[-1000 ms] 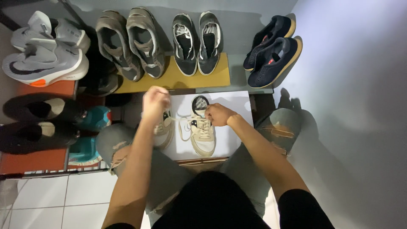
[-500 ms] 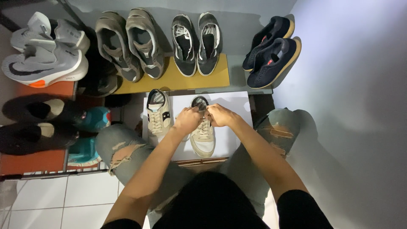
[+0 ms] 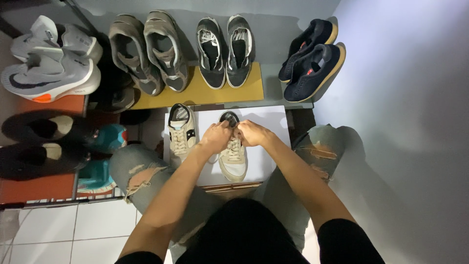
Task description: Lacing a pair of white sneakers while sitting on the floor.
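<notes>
Two cream sneakers rest on a white board [image 3: 266, 146] between my knees. My left hand [image 3: 216, 138] and my right hand [image 3: 251, 133] meet over the right cream sneaker [image 3: 232, 161], fingers pinched on its laces near the tongue. The left cream sneaker [image 3: 181, 129] lies untouched just left of my left hand, toe toward me. The right sneaker's opening is partly hidden by my fingers.
A yellow shelf [image 3: 249, 90] carries grey-brown sneakers [image 3: 149, 51] and black sneakers [image 3: 224, 49]. Navy shoes [image 3: 312, 56] stand at the right by a grey wall. At left are white running shoes [image 3: 49, 63], dark shoes [image 3: 34, 142] on an orange shelf and a teal shoe [image 3: 105, 139].
My left hand left the left cream sneaker and moved right to join my right hand on the right sneaker's laces. The left sneaker now lies uncovered.
</notes>
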